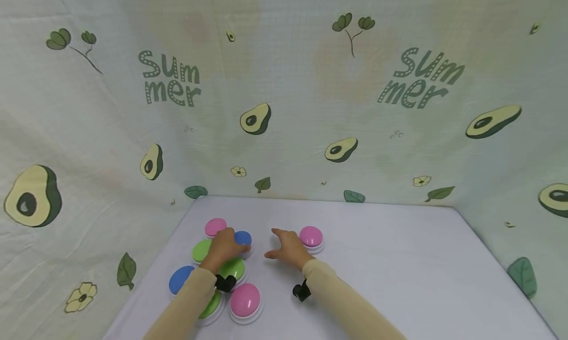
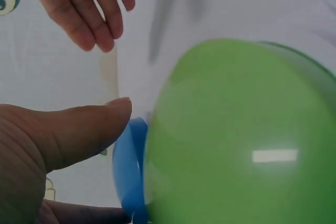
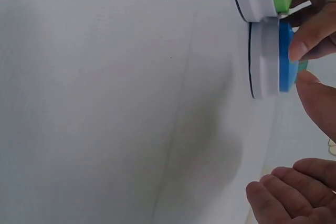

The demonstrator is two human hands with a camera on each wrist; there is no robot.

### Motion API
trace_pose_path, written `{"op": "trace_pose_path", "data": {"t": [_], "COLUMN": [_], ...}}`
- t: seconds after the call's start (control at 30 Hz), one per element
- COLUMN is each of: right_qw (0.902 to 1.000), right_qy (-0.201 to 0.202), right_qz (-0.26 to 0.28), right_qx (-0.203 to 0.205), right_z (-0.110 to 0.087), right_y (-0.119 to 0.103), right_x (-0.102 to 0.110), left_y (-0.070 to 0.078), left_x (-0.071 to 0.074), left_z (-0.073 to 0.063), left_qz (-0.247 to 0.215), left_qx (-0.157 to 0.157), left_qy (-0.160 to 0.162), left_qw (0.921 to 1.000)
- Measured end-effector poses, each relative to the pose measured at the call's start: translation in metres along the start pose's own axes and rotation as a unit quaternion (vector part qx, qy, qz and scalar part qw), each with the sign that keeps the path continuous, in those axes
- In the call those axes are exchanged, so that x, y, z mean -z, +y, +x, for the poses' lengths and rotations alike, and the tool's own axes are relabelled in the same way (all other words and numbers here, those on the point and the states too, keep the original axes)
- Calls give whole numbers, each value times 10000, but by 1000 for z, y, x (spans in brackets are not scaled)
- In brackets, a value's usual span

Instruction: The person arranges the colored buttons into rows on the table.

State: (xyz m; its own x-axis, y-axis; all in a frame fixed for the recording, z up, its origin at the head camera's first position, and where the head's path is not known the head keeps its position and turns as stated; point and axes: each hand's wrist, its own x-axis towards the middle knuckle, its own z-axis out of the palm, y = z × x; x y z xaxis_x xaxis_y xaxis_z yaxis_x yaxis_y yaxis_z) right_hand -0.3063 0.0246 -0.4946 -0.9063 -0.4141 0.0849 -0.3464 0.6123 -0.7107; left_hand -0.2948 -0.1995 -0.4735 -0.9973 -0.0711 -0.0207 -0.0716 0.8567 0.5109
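Round dome-topped push buttons on white bases stand on the table. My left hand (image 1: 224, 246) is at a blue button (image 1: 242, 238), thumb on its near side and fingers beyond. In the right wrist view its thumb overlaps the blue dome (image 3: 286, 59); whether it touches cannot be told. A green button (image 2: 236, 129) fills much of the left wrist view. My right hand (image 1: 288, 249) is apart from the blue button, to its right, with thumb and fingers spread and nothing between them. A pink button (image 1: 311, 236) stands just beyond its right side.
Around the left arm are a pink button (image 1: 215, 226), a green button (image 1: 201, 250), a blue button (image 1: 180, 279), a green button (image 1: 210, 305) and a nearer pink button (image 1: 245, 300). The white table (image 1: 399, 261) extends right. Avocado-print cloth (image 1: 288, 84) stands behind and at the sides.
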Motion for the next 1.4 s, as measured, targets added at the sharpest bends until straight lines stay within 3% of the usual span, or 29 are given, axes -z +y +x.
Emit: {"op": "trace_pose_path", "data": {"t": [0.4,0.6,0.77,1.03,1.4], "right_qw": [9996,9989,9993,9996,9991], "right_qy": [-190,-244,-236,71,303], "right_qz": [-203,-390,-160,22,193], "right_qx": [-30,101,252,269,207], "right_z": [4,7,7,5,2], "right_y": [1,-2,-2,-1,2], "right_x": [-14,-18,-18,-18,-17], "left_y": [-7,-5,3,9,12], "left_x": [-9,-16,-19,-20,-22], "left_z": [2,-3,-3,-2,-3], "left_qz": [-77,-230,-467,-675,-714], "left_qx": [65,-326,-620,-517,-630], "left_qy": [-19,97,-9,-191,-218], "left_qw": [9999,9992,9970,9962,9952]}}
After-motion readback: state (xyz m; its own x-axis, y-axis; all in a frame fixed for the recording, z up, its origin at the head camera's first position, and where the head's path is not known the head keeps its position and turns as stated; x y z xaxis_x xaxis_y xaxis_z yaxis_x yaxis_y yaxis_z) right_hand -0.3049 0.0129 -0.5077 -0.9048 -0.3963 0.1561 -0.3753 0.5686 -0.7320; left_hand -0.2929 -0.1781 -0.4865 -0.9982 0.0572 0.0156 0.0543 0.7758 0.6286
